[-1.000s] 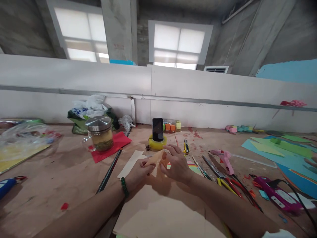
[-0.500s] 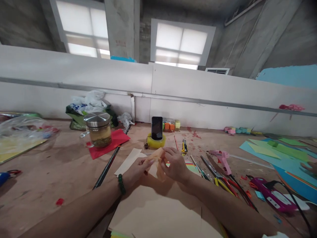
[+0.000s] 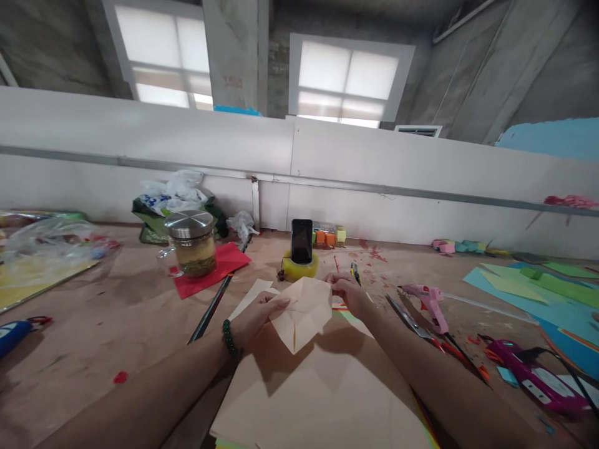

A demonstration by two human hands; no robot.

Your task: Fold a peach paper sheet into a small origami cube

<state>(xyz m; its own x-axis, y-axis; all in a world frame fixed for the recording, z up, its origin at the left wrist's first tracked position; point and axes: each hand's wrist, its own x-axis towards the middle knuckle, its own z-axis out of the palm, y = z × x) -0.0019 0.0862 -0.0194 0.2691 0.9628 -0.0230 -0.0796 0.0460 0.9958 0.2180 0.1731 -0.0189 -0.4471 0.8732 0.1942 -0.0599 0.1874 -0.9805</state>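
Observation:
A creased sheet of peach-coloured paper [image 3: 304, 312] hangs between my two hands, spread out with one corner pointing down at me. My left hand [image 3: 266, 312], with a green bead bracelet [image 3: 229, 338] at its wrist, pinches the sheet's left edge between thumb and fingers. At the upper right edge, my right hand [image 3: 349, 293] grips the same sheet by its fingertips. Beneath lies a stack of larger peach paper [image 3: 322, 393] on the table, with coloured sheets showing at its borders.
Ahead, a phone [image 3: 301, 242] leans on a yellow tape roll [image 3: 300, 267]. To the left stands a lidded glass mug [image 3: 191, 246] on red paper [image 3: 234, 262]. On the right lie scissors [image 3: 407, 318], a pink glue gun [image 3: 429, 302], a purple glue gun [image 3: 528, 377] and another person's hand [image 3: 596, 317].
The small sheet was folded up between my fingers and is now opened out flatter. My right hand has moved right and slightly up, away from my left. The view has shifted slightly left.

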